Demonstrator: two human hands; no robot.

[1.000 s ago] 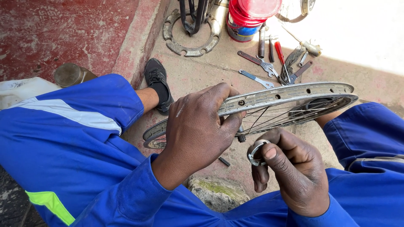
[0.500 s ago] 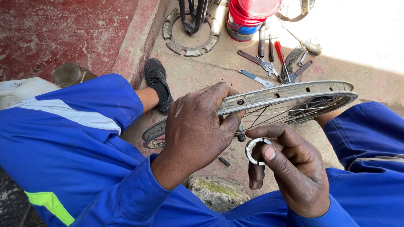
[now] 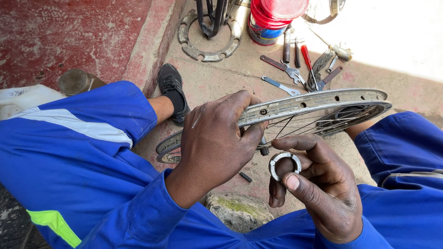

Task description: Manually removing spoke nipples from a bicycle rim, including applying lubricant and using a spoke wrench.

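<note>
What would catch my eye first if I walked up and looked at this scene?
Most likely the silver bicycle wheel rim lying across the person's blue-clad lap, gripped at its near edge by the left hand. Just below it, the right hand pinches a small notched metal ring between thumb and fingers. Beyond the wheel, a scatter of hand tools lies on the concrete by a red and blue can.

wheel rim [image 3: 318, 99]: near part hidden behind left hand [image 3: 217, 138] | red can [image 3: 272, 14]: top cut off
</note>
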